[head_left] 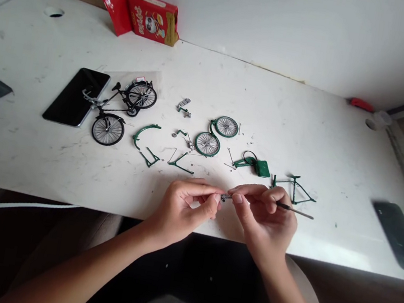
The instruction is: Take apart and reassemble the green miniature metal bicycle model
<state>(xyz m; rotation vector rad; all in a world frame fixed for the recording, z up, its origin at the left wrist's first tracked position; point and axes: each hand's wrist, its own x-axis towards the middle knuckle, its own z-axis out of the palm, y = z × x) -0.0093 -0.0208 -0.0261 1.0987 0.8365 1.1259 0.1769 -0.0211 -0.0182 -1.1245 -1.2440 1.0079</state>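
L hand, lower ctr of frame, has its fingertips pinched on a small metal part. R hand, just right, is curled w/ thumb + index at the part's right end and a thin dark tool gripped btwn its fingers, slim end pointing right. So the part sits btwn both hands, near the lower edge of the white table. Mid-frame, above the hands: green-rimmed wheels, a green block, a green curved pc. Green bike frame is near R hand, ctr right. Black model bike, ctr left, partly overlaps a phone. Red box, upper left.
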